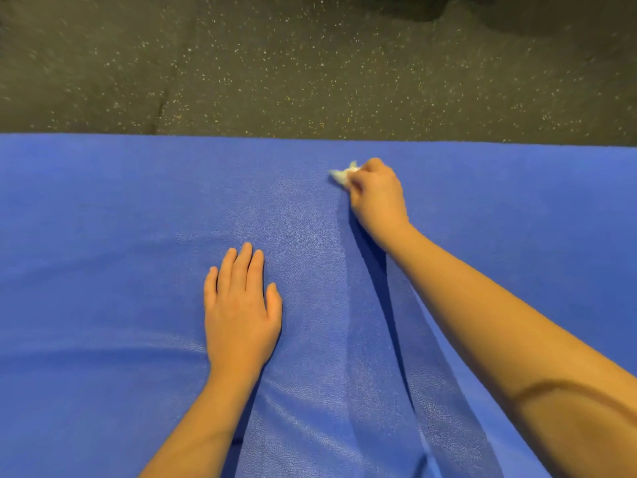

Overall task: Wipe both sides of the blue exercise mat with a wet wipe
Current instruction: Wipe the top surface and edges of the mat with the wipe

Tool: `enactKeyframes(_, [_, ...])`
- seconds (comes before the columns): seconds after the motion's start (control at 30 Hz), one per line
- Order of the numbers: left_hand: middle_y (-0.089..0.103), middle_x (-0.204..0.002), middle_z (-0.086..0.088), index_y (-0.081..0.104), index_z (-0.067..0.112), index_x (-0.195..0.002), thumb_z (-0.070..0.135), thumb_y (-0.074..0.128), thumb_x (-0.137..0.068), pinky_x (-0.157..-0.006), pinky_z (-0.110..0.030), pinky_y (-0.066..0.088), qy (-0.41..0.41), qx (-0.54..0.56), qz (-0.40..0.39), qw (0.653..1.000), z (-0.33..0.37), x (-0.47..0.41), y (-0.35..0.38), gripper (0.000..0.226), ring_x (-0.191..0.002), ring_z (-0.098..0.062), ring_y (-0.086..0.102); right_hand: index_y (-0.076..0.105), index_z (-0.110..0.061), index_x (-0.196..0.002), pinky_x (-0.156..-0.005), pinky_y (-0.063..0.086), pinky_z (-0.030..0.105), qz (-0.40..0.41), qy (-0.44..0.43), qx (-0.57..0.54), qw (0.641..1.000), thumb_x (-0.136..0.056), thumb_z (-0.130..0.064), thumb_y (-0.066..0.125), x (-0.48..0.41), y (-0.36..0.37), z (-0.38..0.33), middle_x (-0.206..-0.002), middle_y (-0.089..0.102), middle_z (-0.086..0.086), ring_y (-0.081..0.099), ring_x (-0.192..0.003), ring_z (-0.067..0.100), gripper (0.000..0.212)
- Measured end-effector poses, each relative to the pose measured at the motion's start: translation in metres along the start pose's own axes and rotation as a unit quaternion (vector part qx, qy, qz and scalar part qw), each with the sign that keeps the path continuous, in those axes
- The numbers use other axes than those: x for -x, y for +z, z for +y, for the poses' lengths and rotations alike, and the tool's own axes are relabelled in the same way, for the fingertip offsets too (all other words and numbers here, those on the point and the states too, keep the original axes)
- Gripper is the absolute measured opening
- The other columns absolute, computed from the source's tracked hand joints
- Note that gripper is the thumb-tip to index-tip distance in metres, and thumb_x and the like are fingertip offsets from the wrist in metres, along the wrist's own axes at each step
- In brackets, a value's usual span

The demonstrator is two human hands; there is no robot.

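Observation:
The blue exercise mat [103, 236] lies flat and fills the lower two thirds of the view, its far edge running straight across. My right hand [377, 196] reaches toward that far edge and grips a crumpled white wet wipe [341, 174], which pokes out at the fingertips and touches the mat. My left hand [239, 305] lies flat on the mat's middle, palm down, fingers straight and together. A slightly shinier band of mat runs between the two hands.
Beyond the mat's far edge is dark speckled rubber flooring [275, 63]. A dark shape [413, 5] sits at the top edge of the view, mostly cut off.

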State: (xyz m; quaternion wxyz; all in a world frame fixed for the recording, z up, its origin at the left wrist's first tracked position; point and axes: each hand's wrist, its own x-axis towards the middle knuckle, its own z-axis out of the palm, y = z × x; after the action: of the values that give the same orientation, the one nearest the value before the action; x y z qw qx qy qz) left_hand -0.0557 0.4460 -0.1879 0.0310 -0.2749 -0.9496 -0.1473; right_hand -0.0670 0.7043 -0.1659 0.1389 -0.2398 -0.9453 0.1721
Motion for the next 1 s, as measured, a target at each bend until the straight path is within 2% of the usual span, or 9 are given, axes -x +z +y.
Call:
enactKeyframes(0.1, [0.048,-0.145,-0.012,0.054,0.004,-0.134,0.029,0.036,-0.091,-0.113,-0.051,0.027,0.0,-0.001,0.0,1.0,0.0,0.0,0.0,0.052,-0.137,-0.031,0.04,0.066,0.002,-0.076,-0.053,0.043,0.037,-0.045,-0.109,0.007,0.993,-0.087,-0.009,0.057,0.01,-0.006,0.003,-0.078,0.052,0.02,0.052,-0.07,0.035,0.018])
enactKeyframes(0.23, [0.048,-0.144,-0.011,0.054,0.005,-0.134,0.03,0.036,-0.091,-0.114,-0.049,0.026,-0.003,0.001,0.0,1.0,0.001,0.0,0.0,0.053,-0.137,-0.03,0.039,0.065,0.0,-0.107,-0.064,0.024,0.031,0.031,0.138,0.051,0.989,-0.097,-0.009,0.044,-0.033,-0.002,0.027,-0.099,0.048,0.017,0.036,-0.08,0.026,0.024])
enactKeyframes(0.3, [0.048,-0.145,-0.011,0.054,0.005,-0.134,0.03,0.036,-0.091,-0.114,-0.049,0.026,-0.003,-0.001,0.0,1.0,0.001,0.0,0.0,0.053,-0.137,-0.03,0.039,0.061,-0.006,-0.117,-0.066,0.027,0.03,0.018,0.179,0.038,0.983,-0.099,-0.022,0.044,-0.048,0.006,0.015,-0.109,0.047,0.013,0.041,-0.085,0.028,0.029])
enactKeyframes(0.4, [0.048,-0.145,-0.011,0.054,0.004,-0.134,0.029,0.037,-0.091,-0.114,-0.05,0.028,0.001,-0.004,0.001,1.0,0.0,0.0,0.001,0.052,-0.137,-0.03,0.039,0.069,-0.002,-0.104,-0.07,0.041,0.035,-0.058,-0.036,0.021,0.997,-0.095,-0.012,0.052,-0.045,0.012,-0.013,-0.105,0.053,0.022,0.05,-0.097,0.034,0.021])
enactKeyframes(0.47, [0.048,-0.145,-0.011,0.054,0.004,-0.134,0.028,0.037,-0.091,-0.113,-0.051,0.029,0.002,-0.005,0.002,1.0,0.0,0.0,0.001,0.052,-0.137,-0.03,0.039,0.067,0.003,-0.094,-0.063,0.042,0.04,-0.079,-0.087,0.057,0.991,-0.092,-0.002,0.05,-0.038,0.005,-0.016,-0.1,0.054,0.023,0.049,-0.095,0.037,0.018])
enactKeyframes(0.63, [0.048,-0.145,-0.011,0.054,0.005,-0.134,0.028,0.036,-0.091,-0.113,-0.05,0.028,0.001,-0.009,0.003,1.0,0.001,-0.001,0.001,0.052,-0.137,-0.03,0.039,0.062,0.003,-0.109,-0.066,0.027,0.032,-0.022,0.148,0.09,0.985,-0.093,0.0,0.043,-0.064,0.006,-0.018,-0.117,0.05,0.018,0.048,-0.105,0.029,0.025])
enactKeyframes(0.83, [0.048,-0.145,-0.01,0.055,0.005,-0.134,0.029,0.036,-0.091,-0.114,-0.049,0.027,0.0,-0.009,-0.003,1.0,0.001,0.0,0.0,0.053,-0.138,-0.029,0.038,0.068,0.002,-0.093,-0.073,0.043,0.038,-0.136,-0.13,0.023,0.982,-0.088,-0.002,0.052,-0.057,0.017,-0.039,-0.108,0.059,0.016,0.05,-0.099,0.034,0.017])
enactKeyframes(0.93, [0.048,-0.145,-0.009,0.054,0.006,-0.134,0.029,0.036,-0.091,-0.115,-0.049,0.026,-0.003,-0.004,-0.005,1.0,0.002,-0.001,0.0,0.052,-0.138,-0.027,0.038,0.062,0.001,-0.109,-0.065,0.03,0.032,-0.073,0.032,0.092,0.993,-0.091,-0.003,0.045,-0.063,0.019,-0.027,-0.115,0.053,0.014,0.044,-0.102,0.028,0.025])
enactKeyframes(1.0, [0.048,-0.145,-0.01,0.055,0.006,-0.134,0.029,0.036,-0.091,-0.115,-0.049,0.026,-0.003,-0.004,-0.006,1.0,0.002,-0.001,-0.001,0.052,-0.138,-0.028,0.038,0.061,-0.003,-0.112,-0.062,0.027,0.03,-0.045,0.057,0.084,0.994,-0.091,-0.005,0.043,-0.053,0.027,-0.036,-0.116,0.053,0.013,0.041,-0.09,0.026,0.028])
